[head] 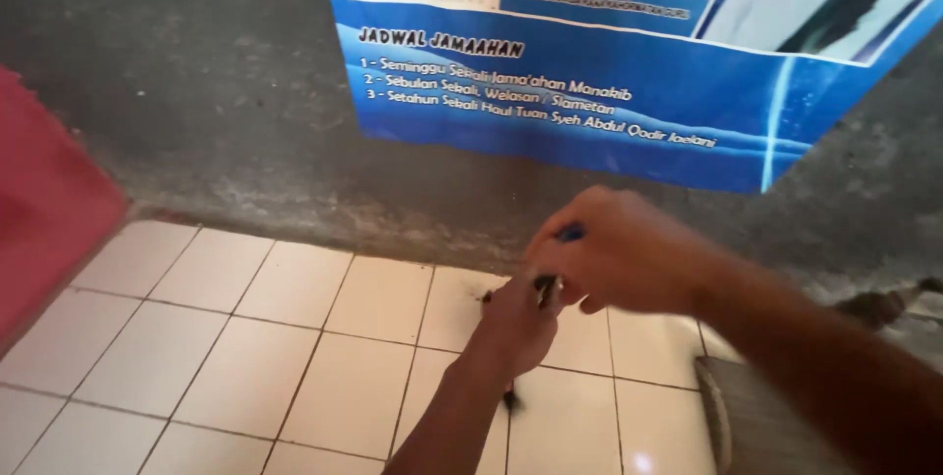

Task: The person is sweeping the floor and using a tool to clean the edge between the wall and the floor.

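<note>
Head view: both hands [570, 288] near wall's foot [295, 210].

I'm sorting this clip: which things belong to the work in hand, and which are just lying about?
In hand:
left hand, pinching something small and dark
right hand
blue-tipped tool in the right hand

Lying about:
blue poster
grey wall
tiled floor
red cloth
</note>
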